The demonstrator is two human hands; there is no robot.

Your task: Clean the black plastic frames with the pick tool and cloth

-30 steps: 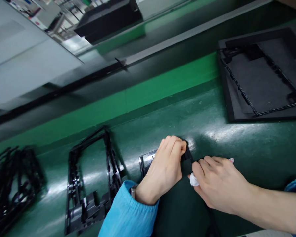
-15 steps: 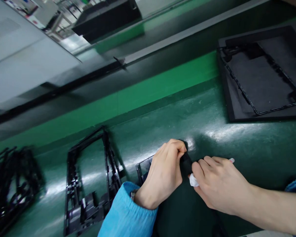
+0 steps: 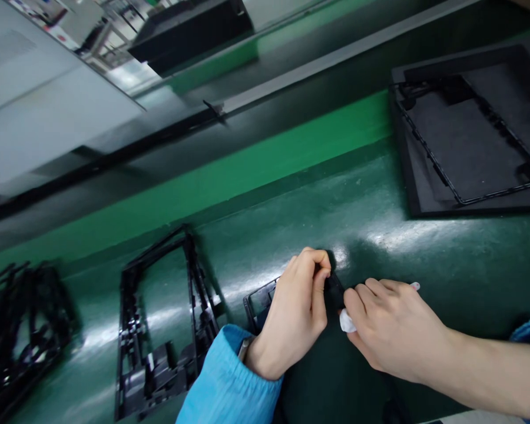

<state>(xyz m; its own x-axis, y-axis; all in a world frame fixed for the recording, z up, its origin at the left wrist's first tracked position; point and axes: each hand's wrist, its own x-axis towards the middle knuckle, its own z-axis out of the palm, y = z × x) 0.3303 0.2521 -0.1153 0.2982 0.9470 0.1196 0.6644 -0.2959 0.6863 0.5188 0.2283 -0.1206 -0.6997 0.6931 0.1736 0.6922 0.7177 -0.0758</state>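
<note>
My left hand (image 3: 297, 318), in a blue sleeve, is closed in a pinch at the upper end of a black plastic part (image 3: 335, 290). Opposite it, my right hand (image 3: 391, 327) is curled with its fingertips against the same part's right side. A crumpled white piece (image 3: 347, 322) shows below the right index finger, and a small pale tip (image 3: 415, 286) sticks out beyond that hand. Left of my left wrist, the corner of a thin black frame (image 3: 258, 300) emerges; whether it joins the pinched part is hidden by the hand.
Several stacked black frames (image 3: 128, 330) lie on the green table (image 3: 265, 235) to the left. A heap of black frames (image 3: 30, 335) is farther left. At the right, a dark foam tray (image 3: 417, 176) holds a thin black frame (image 3: 428, 154). A ledge crosses behind.
My left hand has tilted slightly, its thumb and index finger now forming a clearer pinch with a gap behind it. My right hand stays nearly still.
</note>
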